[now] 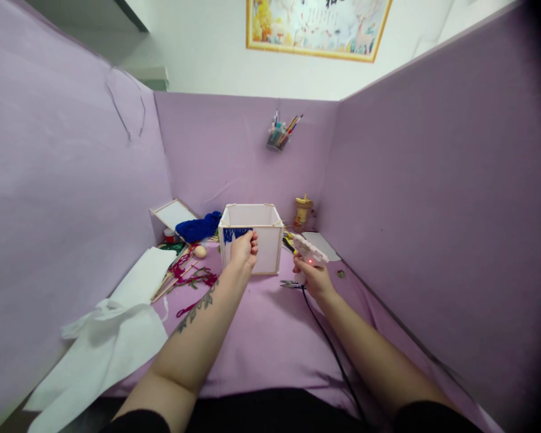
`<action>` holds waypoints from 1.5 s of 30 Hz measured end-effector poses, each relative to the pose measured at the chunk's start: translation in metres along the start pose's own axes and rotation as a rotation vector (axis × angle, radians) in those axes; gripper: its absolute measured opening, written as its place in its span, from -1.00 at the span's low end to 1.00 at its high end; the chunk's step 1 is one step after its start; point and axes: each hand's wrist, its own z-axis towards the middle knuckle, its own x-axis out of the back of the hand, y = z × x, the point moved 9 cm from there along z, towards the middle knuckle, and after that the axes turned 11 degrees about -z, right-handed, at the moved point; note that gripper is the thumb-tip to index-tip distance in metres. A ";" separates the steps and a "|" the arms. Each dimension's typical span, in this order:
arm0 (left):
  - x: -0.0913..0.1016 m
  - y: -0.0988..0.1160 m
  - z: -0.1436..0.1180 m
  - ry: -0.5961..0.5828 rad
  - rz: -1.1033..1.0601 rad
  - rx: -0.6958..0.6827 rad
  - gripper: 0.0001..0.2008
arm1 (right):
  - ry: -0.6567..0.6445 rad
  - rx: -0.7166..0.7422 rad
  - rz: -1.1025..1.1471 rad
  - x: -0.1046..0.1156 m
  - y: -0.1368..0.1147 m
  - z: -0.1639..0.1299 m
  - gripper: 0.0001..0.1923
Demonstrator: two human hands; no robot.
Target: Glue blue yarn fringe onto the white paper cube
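A white open-topped box [265, 252] with wooden-strip edges stands in the middle of the table. Loops of blue yarn [232, 233] run along the upper left of its front panel. At the right end of these loops, my left hand [247, 248] is closed against the panel, with the yarn running to its fingers; the fingertips are partly hidden. To the right of the box, my right hand [313, 275] grips a pale glue gun [310, 249] with a small red light lit. A black cord [328, 337] trails from it. Small scissors [292, 284] lie beside that hand.
At left are a blue yarn bundle [198, 228], magenta yarn [198, 278], wooden sticks [162, 287], a round beige ball [200, 251] and white cloth [130, 307]. A yellow-brown cup [302, 211] stands back right. Purple partitions [433, 150] enclose the table; a brush holder [278, 138] hangs behind.
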 end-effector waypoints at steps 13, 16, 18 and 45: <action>0.005 0.001 0.006 -0.002 0.010 -0.023 -0.82 | -0.161 0.498 -0.765 -0.055 -0.092 0.013 -0.95; 0.007 -0.001 0.007 0.012 -0.008 -0.003 -0.81 | -0.200 0.555 -0.876 -0.073 -0.105 0.022 -0.90; 0.007 -0.001 0.007 0.014 -0.019 0.004 -0.80 | -0.222 0.580 -0.885 -0.080 -0.110 0.025 -0.80; 0.016 -0.007 0.000 0.024 -0.090 0.023 -0.87 | -0.247 0.589 -0.913 -0.092 -0.106 0.022 -0.54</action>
